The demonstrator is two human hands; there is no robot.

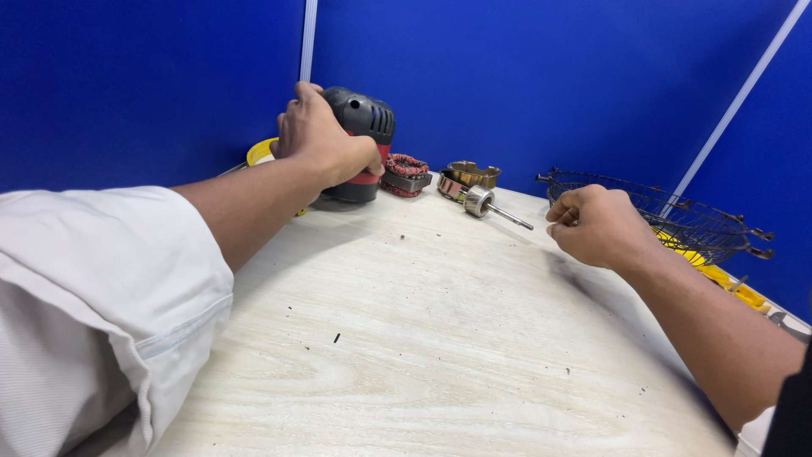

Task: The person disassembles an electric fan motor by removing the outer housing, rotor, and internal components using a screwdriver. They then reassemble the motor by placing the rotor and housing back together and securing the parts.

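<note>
My left hand (320, 140) grips a dark grey and red motor housing (365, 127) that stands at the back of the pale wooden table (406, 338). My right hand (599, 225) hovers over the table's right side with its fingers curled into a fist; whether it holds something small I cannot tell. Between the hands lies a metal rotor with a thin shaft (491, 206) pointing toward my right hand. A copper-wound stator (406, 174) and a brass-coloured ring part (470, 175) rest beside the housing.
A black wire basket (677, 216) stands at the right rear with yellow objects (727, 283) under and beside it. A yellow round thing (260, 152) peeks out behind my left wrist. Blue partition walls close off the back and right.
</note>
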